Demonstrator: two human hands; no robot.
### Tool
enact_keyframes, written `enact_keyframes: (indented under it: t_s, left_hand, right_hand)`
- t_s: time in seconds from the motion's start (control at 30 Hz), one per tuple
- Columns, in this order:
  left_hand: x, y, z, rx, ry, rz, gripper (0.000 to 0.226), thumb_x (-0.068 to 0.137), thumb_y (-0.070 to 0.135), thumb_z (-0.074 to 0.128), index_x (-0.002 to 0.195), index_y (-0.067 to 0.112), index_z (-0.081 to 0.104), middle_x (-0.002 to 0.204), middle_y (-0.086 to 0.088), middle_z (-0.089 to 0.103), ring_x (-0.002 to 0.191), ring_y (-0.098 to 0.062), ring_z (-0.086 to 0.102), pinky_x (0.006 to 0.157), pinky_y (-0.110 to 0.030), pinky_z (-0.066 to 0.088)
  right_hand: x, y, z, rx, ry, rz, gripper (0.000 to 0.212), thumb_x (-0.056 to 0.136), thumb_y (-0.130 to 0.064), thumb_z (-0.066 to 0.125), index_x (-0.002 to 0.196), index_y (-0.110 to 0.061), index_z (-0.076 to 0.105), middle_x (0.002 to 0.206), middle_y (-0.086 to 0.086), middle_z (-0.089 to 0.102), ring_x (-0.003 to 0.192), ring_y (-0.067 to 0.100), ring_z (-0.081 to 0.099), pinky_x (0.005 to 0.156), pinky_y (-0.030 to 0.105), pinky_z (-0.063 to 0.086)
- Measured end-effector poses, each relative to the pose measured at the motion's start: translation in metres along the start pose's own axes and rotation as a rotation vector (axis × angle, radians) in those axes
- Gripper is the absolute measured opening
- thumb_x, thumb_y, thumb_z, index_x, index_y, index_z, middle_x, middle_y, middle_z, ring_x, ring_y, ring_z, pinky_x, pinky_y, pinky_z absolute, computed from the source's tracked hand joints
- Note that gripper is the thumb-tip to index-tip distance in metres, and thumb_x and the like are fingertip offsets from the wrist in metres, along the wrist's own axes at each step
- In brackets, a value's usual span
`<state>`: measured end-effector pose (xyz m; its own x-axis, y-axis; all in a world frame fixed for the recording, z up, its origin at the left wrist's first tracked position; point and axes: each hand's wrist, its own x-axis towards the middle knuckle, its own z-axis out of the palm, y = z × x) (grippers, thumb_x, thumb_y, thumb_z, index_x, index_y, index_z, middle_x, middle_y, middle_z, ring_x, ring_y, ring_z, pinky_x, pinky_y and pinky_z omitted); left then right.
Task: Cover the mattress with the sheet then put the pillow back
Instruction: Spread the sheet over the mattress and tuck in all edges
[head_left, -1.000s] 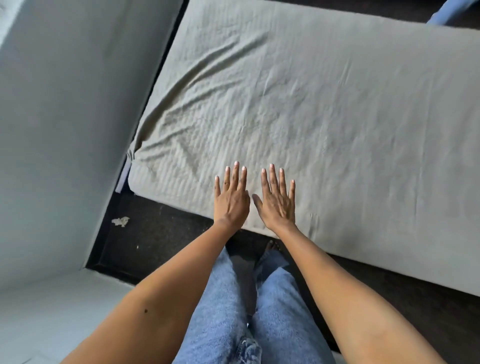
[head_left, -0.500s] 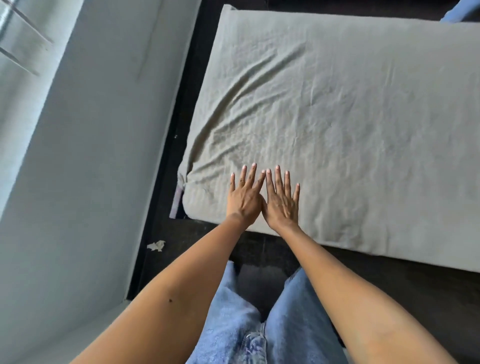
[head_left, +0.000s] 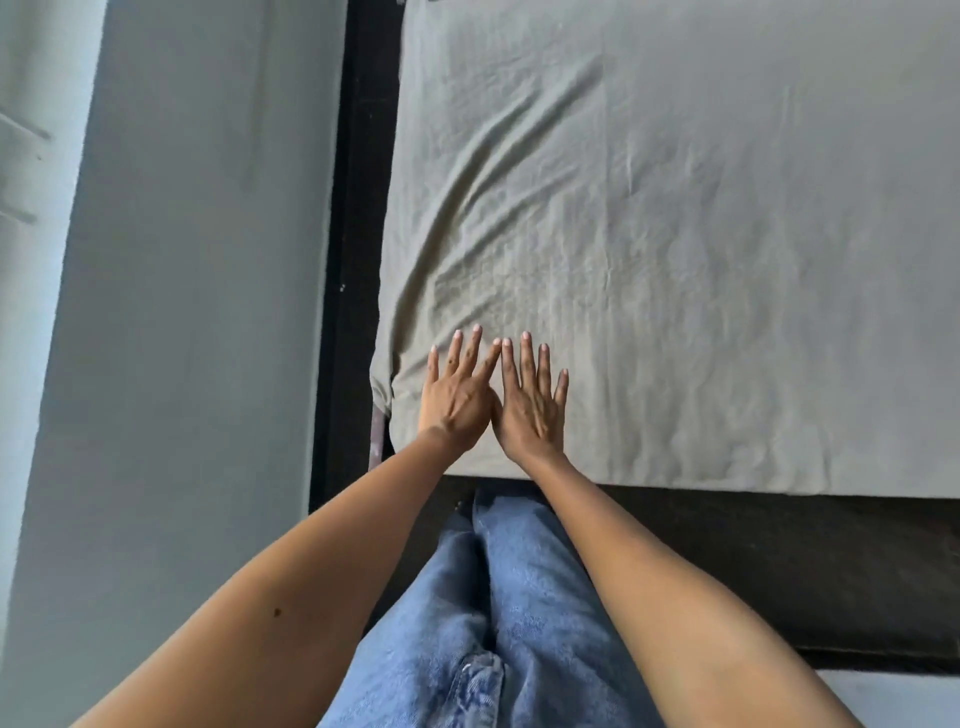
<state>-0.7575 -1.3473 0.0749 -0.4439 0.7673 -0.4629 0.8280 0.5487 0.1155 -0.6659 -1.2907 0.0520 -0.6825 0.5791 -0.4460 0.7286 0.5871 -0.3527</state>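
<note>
nearest to me are my legs in blue jeans (head_left: 498, 597), over a dark surface (head_left: 779, 561) that runs along the near side of the bed; i cannot tell whether it is floor or bed base. my bare forearms reach forward from here.

my left hand (head_left: 454, 397) and right hand (head_left: 530, 410) lie palms down on the grey-green sheet (head_left: 675, 208), just inside its near edge and close to the near left corner. both hands are flat, fingers straight and spread. they hold nothing and only press on the cloth. they touch each other along their inner sides.

just left of my left hand the sheet folds down over the corner, and below it a pale strip (head_left: 377, 436) peeks out. it may be bare mattress, but i cannot be sure. from that corner long creases fan out and away across the cloth. farther off the sheet lies smoother. to the left, past a dark gap, stands a pale wall (head_left: 182, 312).

as i judge it, the covering is mostly done. the sheet hides the whole mattress top that i can see, and its near edge hangs over the side. the far and right ends are out of view, so i cannot speak for them. left to do are flattening the creases near the corner, perhaps tucking that corner, and then fetching the pillow, which is nowhere in view and not yet on the bed.
</note>
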Motion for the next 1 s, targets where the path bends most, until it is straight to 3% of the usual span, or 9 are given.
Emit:
enact_keyframes:
  t_s: [0.2,0.33,0.43,0.53,0.6,0.67,0.73,0.83,1.0]
  left_hand:
    - [0.037,-0.003,-0.002,0.022,-0.028,0.086,0.065,0.098,0.022,0.032,0.150,0.025,-0.006,0.158,-0.005,-0.014,0.145,-0.024,-0.016,0.117,-0.043,-0.010]
    - [0.074,0.008,0.025,0.051,-0.041,0.168,0.062,0.097,0.028,0.026,0.150,0.024,-0.006,0.158,-0.005,-0.013,0.145,-0.024,-0.014,0.113,-0.041,-0.016]
    - [0.128,0.027,0.058,0.011,-0.044,0.290,0.067,0.085,0.034,0.006,0.151,0.023,0.002,0.159,-0.004,-0.007,0.146,-0.025,-0.009,0.111,-0.039,-0.020]
    - [0.179,0.039,0.094,-0.008,-0.082,0.388,0.060,0.095,0.026,0.026,0.151,0.024,0.006,0.159,-0.003,-0.004,0.146,-0.025,-0.007,0.115,-0.042,-0.014]
    - [0.201,0.031,0.115,-0.047,-0.060,0.449,0.060,0.091,0.029,0.023,0.150,0.021,0.018,0.159,-0.001,0.007,0.147,-0.026,0.004,0.118,-0.048,0.000]
    - [0.216,0.011,0.130,-0.025,0.015,0.540,0.058,0.089,0.032,0.026,0.145,0.019,0.036,0.154,-0.001,0.027,0.142,-0.026,0.026,0.116,-0.051,0.018]
    - [0.227,-0.026,0.139,0.050,0.079,0.621,0.054,0.090,0.035,0.031,0.142,0.021,0.041,0.150,-0.001,0.036,0.138,-0.025,0.035,0.115,-0.046,0.020]
    - [0.238,-0.088,0.137,0.147,0.152,0.697,0.054,0.093,0.039,0.031,0.145,0.024,0.036,0.152,-0.002,0.032,0.140,-0.026,0.030,0.113,-0.044,0.014]
    - [0.254,-0.173,0.118,0.178,0.223,0.680,0.053,0.093,0.033,0.032,0.145,0.020,0.035,0.154,-0.003,0.029,0.142,-0.026,0.021,0.114,-0.044,0.011]
  right_hand:
    - [0.028,0.008,0.010,0.040,0.049,0.088,0.062,0.097,-0.044,0.018,0.146,-0.022,-0.014,0.158,0.005,-0.012,0.146,0.027,-0.010,0.116,0.051,0.001]
    - [0.053,0.037,0.027,0.058,0.125,0.171,0.065,0.094,-0.048,0.018,0.150,-0.016,0.014,0.157,0.010,0.018,0.143,0.030,0.020,0.110,0.054,0.024]
    - [0.086,0.093,0.051,-0.039,0.172,0.185,0.067,0.096,-0.057,0.011,0.149,-0.017,0.021,0.155,0.011,0.024,0.143,0.030,0.021,0.111,0.053,0.019]
    - [0.123,0.142,0.075,-0.095,0.237,0.243,0.065,0.091,-0.055,0.026,0.144,-0.018,0.030,0.151,0.014,0.032,0.139,0.031,0.024,0.107,0.059,0.027]
    - [0.140,0.149,0.093,-0.142,0.258,0.303,0.066,0.087,-0.052,0.032,0.144,-0.019,0.035,0.152,0.015,0.031,0.140,0.033,0.024,0.107,0.061,0.027]
    - [0.150,0.139,0.108,-0.201,0.283,0.371,0.073,0.084,-0.056,0.033,0.147,-0.018,0.033,0.155,0.016,0.022,0.143,0.037,0.017,0.111,0.061,0.015]
    - [0.158,0.117,0.119,-0.209,0.318,0.407,0.078,0.083,-0.061,0.034,0.148,-0.018,0.031,0.155,0.019,0.018,0.143,0.041,0.011,0.112,0.063,0.006]
    - [0.172,0.066,0.132,-0.177,0.311,0.325,0.076,0.084,-0.062,0.036,0.147,-0.021,0.032,0.156,0.016,0.018,0.143,0.044,0.010,0.110,0.067,0.008]
    - [0.206,-0.031,0.147,-0.146,0.259,0.244,0.084,0.082,-0.059,0.037,0.151,-0.014,0.021,0.159,0.003,0.014,0.146,0.033,0.008,0.109,0.067,0.008]
